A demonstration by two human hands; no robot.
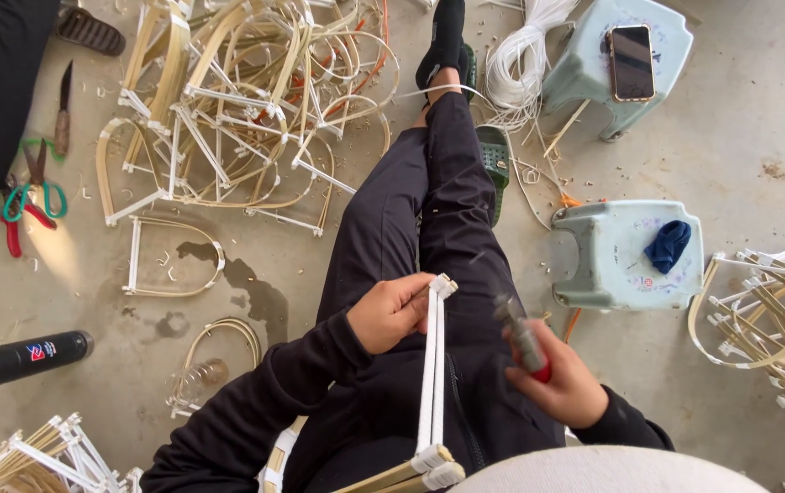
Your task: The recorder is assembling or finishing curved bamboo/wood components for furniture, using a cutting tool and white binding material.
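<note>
L hand (390, 310) pinching top of white-wrapped bamboo frame (431, 374) over lap; R hand (564, 383) fisted on red-handled tool (525, 342). Big pile of frames (246, 100) done on floor, this one mid-work.

**Soft daylight, one blurred tool**

Even, bright daylight covers the concrete floor (758, 110); shadows are faint and short. A pale bright patch lies near the floor's left edge. The phone (632, 62) screen shows mild glare. The tool (522, 333) in the right hand (561, 379) is motion-blurred. Wide-angle bending curves the corners.
</note>
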